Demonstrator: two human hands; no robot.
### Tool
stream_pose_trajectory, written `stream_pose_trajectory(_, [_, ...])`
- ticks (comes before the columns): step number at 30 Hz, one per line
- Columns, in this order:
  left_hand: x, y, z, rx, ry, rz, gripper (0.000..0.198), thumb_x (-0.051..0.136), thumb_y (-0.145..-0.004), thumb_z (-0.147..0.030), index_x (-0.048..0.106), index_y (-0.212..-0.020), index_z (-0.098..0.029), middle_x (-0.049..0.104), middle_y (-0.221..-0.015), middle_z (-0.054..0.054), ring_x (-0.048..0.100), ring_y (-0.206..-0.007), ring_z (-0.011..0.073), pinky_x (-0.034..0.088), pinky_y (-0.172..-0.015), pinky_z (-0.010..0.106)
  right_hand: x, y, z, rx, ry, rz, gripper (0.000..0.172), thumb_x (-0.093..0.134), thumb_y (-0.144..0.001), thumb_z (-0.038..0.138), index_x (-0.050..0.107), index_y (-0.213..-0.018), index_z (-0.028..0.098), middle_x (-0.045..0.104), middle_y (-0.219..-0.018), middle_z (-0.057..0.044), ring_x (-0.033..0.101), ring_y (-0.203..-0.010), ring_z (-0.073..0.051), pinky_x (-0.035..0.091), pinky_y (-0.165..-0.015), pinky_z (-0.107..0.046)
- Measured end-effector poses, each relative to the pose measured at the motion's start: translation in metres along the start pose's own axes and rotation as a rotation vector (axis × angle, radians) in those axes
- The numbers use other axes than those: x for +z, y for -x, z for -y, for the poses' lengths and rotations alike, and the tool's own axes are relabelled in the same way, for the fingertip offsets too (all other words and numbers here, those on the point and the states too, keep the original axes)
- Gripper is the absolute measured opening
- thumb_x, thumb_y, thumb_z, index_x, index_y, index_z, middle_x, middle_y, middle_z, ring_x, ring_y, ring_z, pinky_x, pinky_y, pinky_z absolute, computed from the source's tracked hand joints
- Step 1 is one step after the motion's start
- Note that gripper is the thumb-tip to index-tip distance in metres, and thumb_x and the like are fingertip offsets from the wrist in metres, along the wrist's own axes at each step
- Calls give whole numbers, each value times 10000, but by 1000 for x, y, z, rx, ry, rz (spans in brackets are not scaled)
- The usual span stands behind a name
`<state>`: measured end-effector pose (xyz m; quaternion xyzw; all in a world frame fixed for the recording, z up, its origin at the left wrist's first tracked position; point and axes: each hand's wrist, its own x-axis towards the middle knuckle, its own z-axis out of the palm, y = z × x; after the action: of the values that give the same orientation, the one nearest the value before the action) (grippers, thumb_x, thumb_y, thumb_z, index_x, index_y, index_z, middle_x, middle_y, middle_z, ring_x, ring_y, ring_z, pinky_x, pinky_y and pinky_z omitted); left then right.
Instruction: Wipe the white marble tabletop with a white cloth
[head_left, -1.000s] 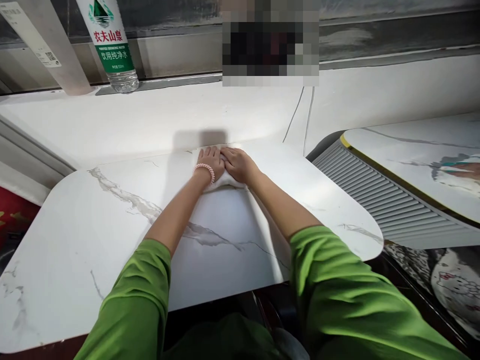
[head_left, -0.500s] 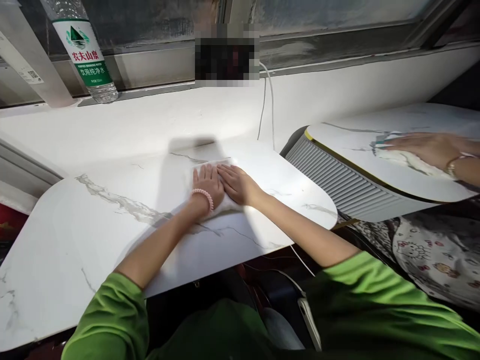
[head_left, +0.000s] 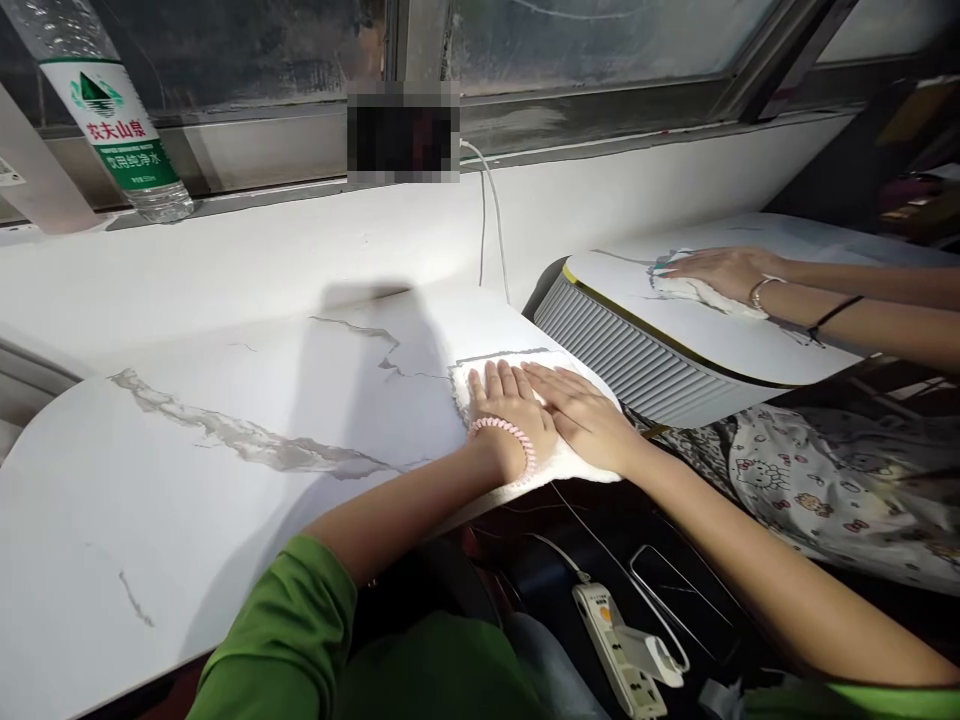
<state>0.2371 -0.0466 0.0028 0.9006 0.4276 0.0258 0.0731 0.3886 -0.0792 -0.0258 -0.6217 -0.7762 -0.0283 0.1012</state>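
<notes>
My left hand [head_left: 512,412] and my right hand [head_left: 581,415] lie flat side by side, fingers stretched out, pressing a white cloth [head_left: 570,462] onto the right end of a white marble-patterned table [head_left: 225,430]. A pink bead bracelet [head_left: 508,434] circles my left wrist. The cloth reaches the table's rounded right edge. Both my sleeves are green.
A water bottle [head_left: 112,130] stands on the white sill at the far left. To the right, another person's hand [head_left: 720,270] presses a cloth on a second marble table [head_left: 750,330]. A power strip [head_left: 619,655] and cables lie on the floor below.
Both my hands have slid the cloth from the table's far middle to its right edge. The view has swung right, bringing the other person's hands and the power strip into sight.
</notes>
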Motion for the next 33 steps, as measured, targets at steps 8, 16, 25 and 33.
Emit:
stream_pose_trajectory(8, [-3,-73,43,-93,12,-55,613,250,-985,-268,292,-1546,-23,273,-1631,129,214,-1516,284,118,-1250,512,10,-89,-22,-12,-64,-39,574,313,-916,188,494,-1440,38,479,-1507,-155,417,-1427,-248,318,-1202,-487])
stream_pose_trajectory(16, [-16,-159,110,-89,39,-42,590,231,-996,-262,293,-1547,-60,273,-1638,88,221,-1514,236,107,-1254,455,29,-192,-43,44,-56,-62,571,323,-917,188,489,-1444,44,478,-1512,-139,408,-1431,-245,294,-1213,-460])
stream_pose_trajectory(25, [-19,-182,135,-90,40,-19,603,194,-994,-280,257,-1566,-97,232,-1653,60,177,-1527,191,86,-1255,427,36,-222,-43,82,-59,-66,574,328,-925,211,472,-1461,65,461,-1529,-115,385,-1445,-247,273,-1215,-464])
stream_pose_trajectory(33, [-20,-115,119,-91,28,-25,596,187,-1008,-278,267,-1555,-54,234,-1647,106,174,-1529,223,91,-1252,461,27,-171,-3,12,-32,-68,560,315,-949,218,457,-1465,51,450,-1526,-152,391,-1441,-272,293,-1199,-512])
